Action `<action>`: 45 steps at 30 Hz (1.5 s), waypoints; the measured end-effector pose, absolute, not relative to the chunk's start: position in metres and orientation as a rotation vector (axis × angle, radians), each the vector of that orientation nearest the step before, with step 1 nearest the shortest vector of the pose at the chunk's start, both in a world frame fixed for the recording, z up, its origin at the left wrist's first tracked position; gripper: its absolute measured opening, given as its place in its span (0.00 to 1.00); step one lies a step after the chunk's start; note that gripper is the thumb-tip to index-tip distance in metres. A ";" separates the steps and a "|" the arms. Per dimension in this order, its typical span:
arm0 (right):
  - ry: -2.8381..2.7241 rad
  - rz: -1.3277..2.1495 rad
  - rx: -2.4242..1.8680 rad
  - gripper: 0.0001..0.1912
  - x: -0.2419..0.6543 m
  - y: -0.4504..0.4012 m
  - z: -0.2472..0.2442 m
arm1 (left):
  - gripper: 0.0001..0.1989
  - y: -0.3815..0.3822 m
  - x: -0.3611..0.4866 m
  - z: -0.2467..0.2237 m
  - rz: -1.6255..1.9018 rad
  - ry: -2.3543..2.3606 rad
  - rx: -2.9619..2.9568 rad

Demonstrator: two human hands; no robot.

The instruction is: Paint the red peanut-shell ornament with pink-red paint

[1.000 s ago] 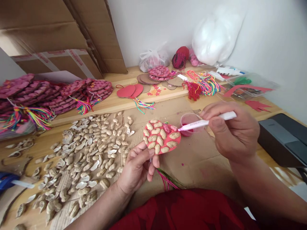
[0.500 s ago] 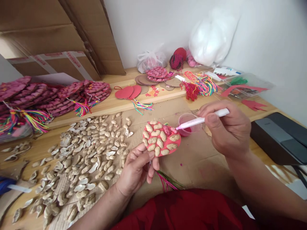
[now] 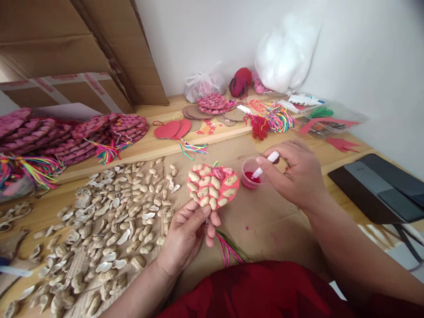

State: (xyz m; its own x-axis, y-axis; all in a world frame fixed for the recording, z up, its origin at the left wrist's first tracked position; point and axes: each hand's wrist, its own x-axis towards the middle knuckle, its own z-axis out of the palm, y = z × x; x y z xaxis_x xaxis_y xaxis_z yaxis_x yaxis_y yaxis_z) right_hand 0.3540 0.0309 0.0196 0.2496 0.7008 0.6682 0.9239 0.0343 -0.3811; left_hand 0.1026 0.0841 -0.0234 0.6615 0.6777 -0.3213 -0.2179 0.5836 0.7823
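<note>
A red heart-shaped card, set with peanuts, was held near its lower edge by the left hand; a few peanuts at its upper right were coloured pink. A white pen was gripped in the right hand, its tip placed inside a clear cup of red liquid, just beside the card. Below the left hand, pink and green cords could be seen. Loose peanuts were scattered leftward, many over a cardboard sheet. Farther back, pink pieces were stacked, with multicoloured tassels attached, and two red hearts were laid overlapping.
</note>
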 end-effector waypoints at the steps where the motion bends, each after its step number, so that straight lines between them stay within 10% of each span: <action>1: -1.514 -0.347 -1.738 0.08 0.354 0.031 0.019 | 0.12 0.084 0.103 -0.023 0.571 0.660 0.778; 26: -1.317 -0.400 -1.641 0.03 0.356 0.022 0.031 | 0.09 0.084 0.103 -0.035 0.615 0.678 0.850; 45: -1.113 0.275 -1.112 0.07 0.341 0.020 0.035 | 0.10 0.084 0.101 -0.035 0.559 0.682 0.872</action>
